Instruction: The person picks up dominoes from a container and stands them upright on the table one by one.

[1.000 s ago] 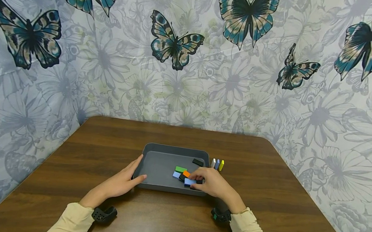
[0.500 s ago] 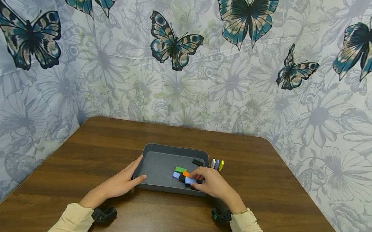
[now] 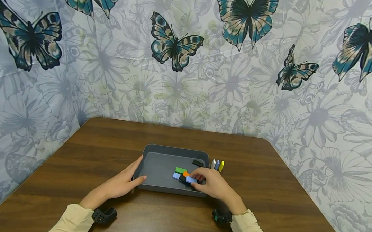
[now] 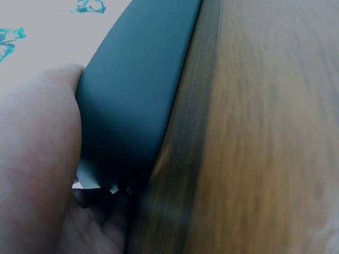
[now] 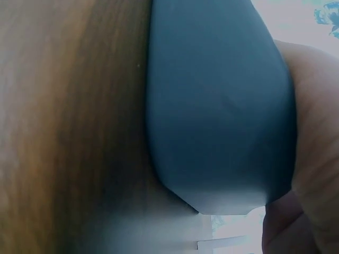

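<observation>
A dark grey tray (image 3: 162,161) lies on the table. My left hand (image 3: 120,182) holds its near left corner, thumb over the front rim and fingers along the left side. The left wrist view shows that thumb (image 4: 37,159) against the tray wall (image 4: 132,84). Over the tray's right part, my right hand (image 3: 215,183) pinches a light blue domino block (image 3: 191,179) between thumb and fingers. Beside it lie a green block (image 3: 181,170), an orange block (image 3: 186,173), another light blue block (image 3: 176,175) and black ones, partly hidden by the hand.
A black block (image 3: 197,163) lies apart near the tray's right wall. Outside that wall, a white block (image 3: 213,164), a blue block (image 3: 217,164) and a yellow block (image 3: 221,166) stand upright in a row. A butterfly-patterned cloth (image 3: 187,92) hangs behind the wooden table (image 3: 116,144).
The light blue block in my right hand has risen slightly and shifted a little right, showing more of the black block below it. My left hand stays on the tray.
</observation>
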### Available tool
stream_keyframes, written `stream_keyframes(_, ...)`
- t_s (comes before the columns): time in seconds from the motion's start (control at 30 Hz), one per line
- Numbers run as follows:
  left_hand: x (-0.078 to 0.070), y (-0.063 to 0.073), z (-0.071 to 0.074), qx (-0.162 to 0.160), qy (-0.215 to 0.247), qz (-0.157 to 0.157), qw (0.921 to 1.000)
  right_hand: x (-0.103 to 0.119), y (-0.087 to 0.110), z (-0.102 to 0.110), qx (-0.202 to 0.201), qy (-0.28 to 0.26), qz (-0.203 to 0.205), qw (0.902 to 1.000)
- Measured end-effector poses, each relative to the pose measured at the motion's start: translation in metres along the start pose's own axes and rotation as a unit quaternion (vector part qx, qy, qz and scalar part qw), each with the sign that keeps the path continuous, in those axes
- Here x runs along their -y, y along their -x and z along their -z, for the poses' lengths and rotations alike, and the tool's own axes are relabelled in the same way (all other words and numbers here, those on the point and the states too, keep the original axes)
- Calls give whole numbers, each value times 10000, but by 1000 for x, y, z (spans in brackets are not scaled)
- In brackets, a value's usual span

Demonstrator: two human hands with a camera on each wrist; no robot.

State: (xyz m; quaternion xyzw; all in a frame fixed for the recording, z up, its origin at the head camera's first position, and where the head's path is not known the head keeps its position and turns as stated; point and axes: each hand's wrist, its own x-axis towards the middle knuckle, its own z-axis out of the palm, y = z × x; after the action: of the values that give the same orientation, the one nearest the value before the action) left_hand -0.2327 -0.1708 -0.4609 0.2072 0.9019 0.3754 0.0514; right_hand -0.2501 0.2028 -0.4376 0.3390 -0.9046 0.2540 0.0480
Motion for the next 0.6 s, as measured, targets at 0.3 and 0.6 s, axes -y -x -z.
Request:
stream_keyframes(0.3, 2, -1, -1, 22, 45, 56, 10000, -2, 0, -2, -229, -175, 285, 9992)
stream_keyframes(0.6, 3, -1, 0, 5, -21, -49, 10000, -5, 0, -4, -439, -271, 538, 9972)
